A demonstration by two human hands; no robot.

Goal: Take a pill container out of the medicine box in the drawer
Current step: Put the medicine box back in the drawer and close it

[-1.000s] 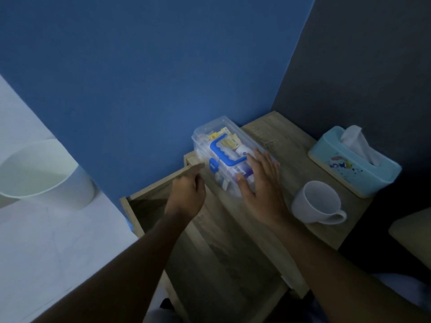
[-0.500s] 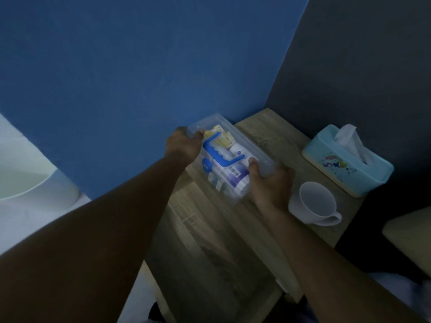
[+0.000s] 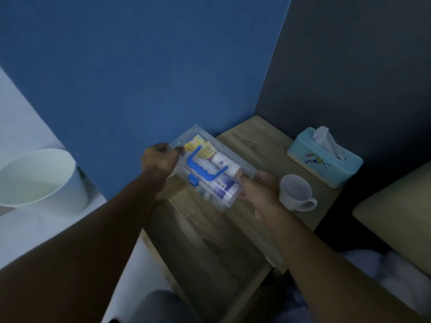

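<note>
A clear plastic medicine box (image 3: 242,164) with a blue handle and blue latch is held in the air above the open wooden drawer (image 3: 210,248). Its lid is shut. Inside it I see yellow packets and a white pill container (image 3: 225,165) with a purple label. My left hand (image 3: 159,159) grips the box's far left end. My right hand (image 3: 258,190) grips its near right end, thumb on the lid.
The wooden nightstand top (image 3: 261,145) carries a white mug (image 3: 296,192) and a light-blue tissue box (image 3: 324,157). A white bin (image 3: 42,180) stands on the floor at the left. Blue wall behind, a cushion edge at the right.
Both hands took hold of the medicine box and lifted it up out of the drawer; it now hangs slightly higher and more tilted than half a second ago.
</note>
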